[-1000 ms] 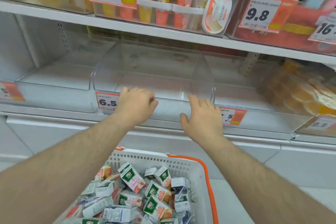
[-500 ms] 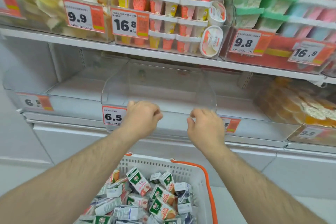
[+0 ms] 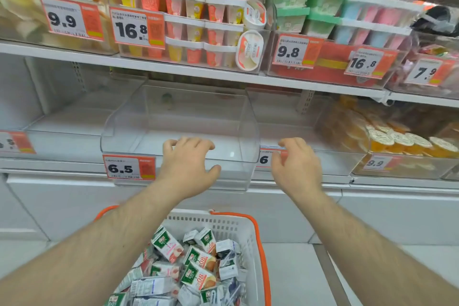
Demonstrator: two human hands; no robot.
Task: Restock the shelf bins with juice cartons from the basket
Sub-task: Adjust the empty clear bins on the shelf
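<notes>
Nearest: white basket (image 3: 250, 236) with orange handles, heaped with small juice cartons (image 3: 196, 271). Above it, two bare forearms reach to the shelf. Left hand (image 3: 187, 161), fingers loosely spread and curled over the front lip of an empty clear bin (image 3: 173, 117), holding no carton. Right hand (image 3: 296, 165), fingers half curled, at the neighbouring bin's front edge, also empty. Price tag (image 3: 129, 167) reads 6.5. Beyond: upper shelf of dessert cups (image 3: 198, 12).
</notes>
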